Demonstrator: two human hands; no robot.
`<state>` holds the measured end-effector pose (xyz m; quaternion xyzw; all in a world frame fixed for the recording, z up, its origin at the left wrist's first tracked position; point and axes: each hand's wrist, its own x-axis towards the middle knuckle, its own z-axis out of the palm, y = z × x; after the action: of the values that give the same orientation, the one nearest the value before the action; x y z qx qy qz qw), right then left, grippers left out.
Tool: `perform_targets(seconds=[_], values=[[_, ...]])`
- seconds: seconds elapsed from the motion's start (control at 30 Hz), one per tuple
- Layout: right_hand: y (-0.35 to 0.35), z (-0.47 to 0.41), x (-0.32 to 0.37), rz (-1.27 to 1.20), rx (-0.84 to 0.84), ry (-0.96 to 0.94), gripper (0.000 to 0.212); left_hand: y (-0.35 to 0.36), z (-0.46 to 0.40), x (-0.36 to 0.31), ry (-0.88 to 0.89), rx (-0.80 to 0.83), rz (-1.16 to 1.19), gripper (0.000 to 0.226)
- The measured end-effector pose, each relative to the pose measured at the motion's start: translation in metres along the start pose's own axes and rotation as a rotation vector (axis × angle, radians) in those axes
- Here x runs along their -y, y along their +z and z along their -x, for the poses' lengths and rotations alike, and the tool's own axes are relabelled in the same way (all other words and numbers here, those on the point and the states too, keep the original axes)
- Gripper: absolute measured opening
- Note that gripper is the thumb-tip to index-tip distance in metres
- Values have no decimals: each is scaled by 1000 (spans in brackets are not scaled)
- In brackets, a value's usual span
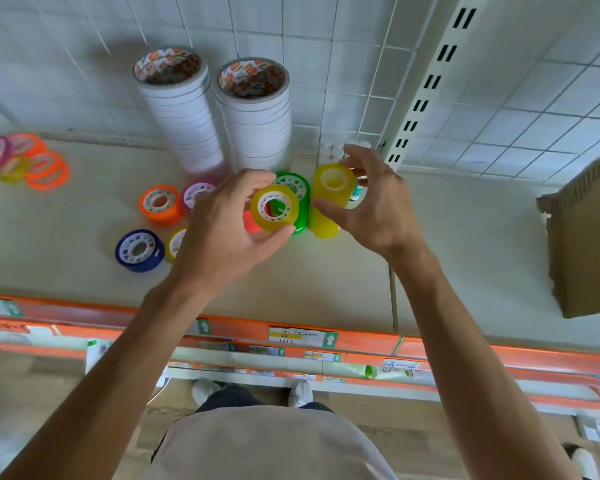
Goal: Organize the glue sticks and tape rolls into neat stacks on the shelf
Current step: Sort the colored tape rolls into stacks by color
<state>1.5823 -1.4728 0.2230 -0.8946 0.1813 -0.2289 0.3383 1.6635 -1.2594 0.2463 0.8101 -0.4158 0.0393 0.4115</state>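
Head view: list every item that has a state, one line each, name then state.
left hand: pinching a yellow tape roll, lifted above the shelf
right hand: fingers curled round the yellow stack
yellow stack: upright
green stack: upright, beside the yellow stack
white tape stacks: two tall columns, upright
orange roll: loose, unstacked
blue roll: loose, unstacked

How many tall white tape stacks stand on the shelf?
2: the left stack and the right stack stand side by side at the back of the shelf, against the grid wall. None seem hidden.
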Motion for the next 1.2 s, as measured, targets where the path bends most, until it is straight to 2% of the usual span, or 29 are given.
perform_targets(seconds=[0.4,0.53,0.6,0.8,0.93,1.2], values=[[2,0,-3,0,28,21,85,6,-3,-6,-59,-8,-3,56],[-1,3,-8,31,122,49,111,13,-16,-13,-60,4,17,57],[-3,11,-14,41,140,63,115,19,-31,-22,-50,32,0,58],[-16,48,-34,42,170,129,109,48,-68,-38,1,130,-92,60],[-25,71,-41,21,163,161,102,60,-70,-34,5,122,-166,55],[-30,91,-52,-2,141,179,96,62,-68,-36,-23,118,-118,56]])
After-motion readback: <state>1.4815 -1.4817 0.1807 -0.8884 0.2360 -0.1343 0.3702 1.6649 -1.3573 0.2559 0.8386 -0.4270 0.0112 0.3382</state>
